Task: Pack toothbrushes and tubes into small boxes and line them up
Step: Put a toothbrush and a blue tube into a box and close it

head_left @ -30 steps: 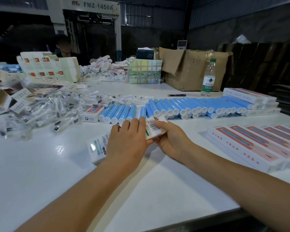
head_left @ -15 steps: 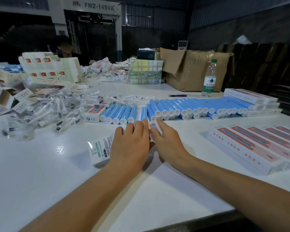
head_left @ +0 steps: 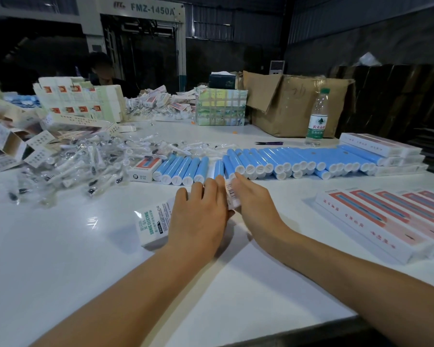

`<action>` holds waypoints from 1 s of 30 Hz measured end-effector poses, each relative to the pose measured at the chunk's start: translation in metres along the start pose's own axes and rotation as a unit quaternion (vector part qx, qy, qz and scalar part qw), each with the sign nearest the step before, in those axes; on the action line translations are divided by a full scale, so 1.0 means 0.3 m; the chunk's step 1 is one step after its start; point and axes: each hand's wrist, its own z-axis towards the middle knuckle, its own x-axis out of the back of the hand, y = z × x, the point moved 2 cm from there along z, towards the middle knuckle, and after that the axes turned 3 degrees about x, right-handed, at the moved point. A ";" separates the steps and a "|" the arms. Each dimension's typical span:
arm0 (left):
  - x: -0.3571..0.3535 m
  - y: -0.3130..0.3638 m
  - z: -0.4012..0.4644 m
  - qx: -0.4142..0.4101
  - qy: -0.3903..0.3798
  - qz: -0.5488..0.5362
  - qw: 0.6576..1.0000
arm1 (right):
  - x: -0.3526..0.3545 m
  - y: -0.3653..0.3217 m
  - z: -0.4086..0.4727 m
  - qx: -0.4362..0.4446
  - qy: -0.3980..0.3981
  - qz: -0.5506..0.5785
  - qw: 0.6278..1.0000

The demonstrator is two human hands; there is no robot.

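White tabletop point(head_left: 60, 259) carries everything: a long row of blue tubes point(head_left: 273, 159) across the middle, finished flat boxes point(head_left: 391, 221) lined up at right. Nearest, a small white box point(head_left: 153, 224) lies under the left hand point(head_left: 198, 216), flat fingers pressing it down. The right hand point(head_left: 254, 205) presses its barcoded end flap point(head_left: 232, 196); closing looks underway. Next probably: tuck the flap fully, then move the box into line.

Two bare forearms, left hand point(head_left: 198, 216), right hand point(head_left: 254, 209), no sleeves
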 end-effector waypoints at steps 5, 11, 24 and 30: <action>-0.007 -0.035 0.015 0.031 -0.017 -0.049 0.998 | 0.042 -0.022 0.029 -0.100 -0.023 0.279 0.955; -0.006 -0.039 0.018 0.033 -0.019 -0.089 0.995 | 0.050 -0.019 0.030 -0.109 -0.059 0.300 0.946; 0.003 -0.030 -0.001 -0.020 0.044 -0.028 0.998 | 0.025 0.003 0.009 -0.078 0.030 0.182 0.980; 0.014 -0.029 -0.005 -0.021 -0.002 -0.011 1.000 | 0.018 0.008 0.000 -0.063 0.010 0.172 0.983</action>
